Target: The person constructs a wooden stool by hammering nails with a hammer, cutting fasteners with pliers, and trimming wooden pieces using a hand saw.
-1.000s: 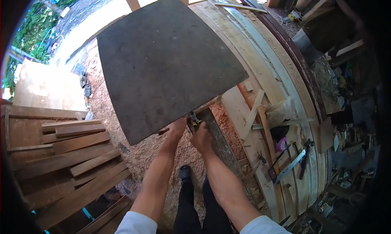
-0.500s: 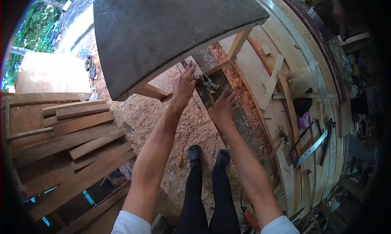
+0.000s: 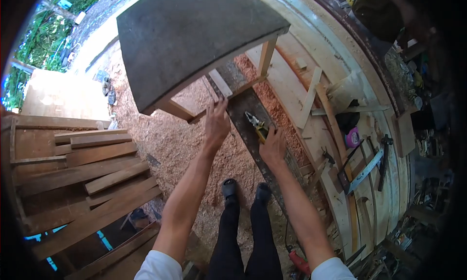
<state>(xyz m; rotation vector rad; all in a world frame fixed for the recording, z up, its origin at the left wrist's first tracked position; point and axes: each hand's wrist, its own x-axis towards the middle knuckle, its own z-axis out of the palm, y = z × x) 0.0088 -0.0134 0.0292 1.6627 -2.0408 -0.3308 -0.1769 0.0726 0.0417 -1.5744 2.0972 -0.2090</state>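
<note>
Pliers with black-and-yellow handles are held in the person's right hand, over the dark, weathered plank in the middle of the scene. Their metal nose points away and to the left, toward the low wooden rail of the small table. The right fingers are curled in around the handles, close together, gripping them; exactly how the thumb sits is hard to tell.

The left hand reaches forward to the left of the pliers, palm down. Its fingers are slightly bent and a little apart, pinching nothing that shows; the tips are at the near end of a pale strip of wood, close to the rail, and whether they touch it cannot be told.

The table has a dark, flat top and light wooden legs, and stands on the far side of the hands. Wood shavings cover the ground around the plank. On the left, brown boards lie side by side. To the right, on long pale planks, are a hammer, a saw, a pink-and-black tape measure and a clear plastic bag. A red power tool lies near the person's right forearm.
</note>
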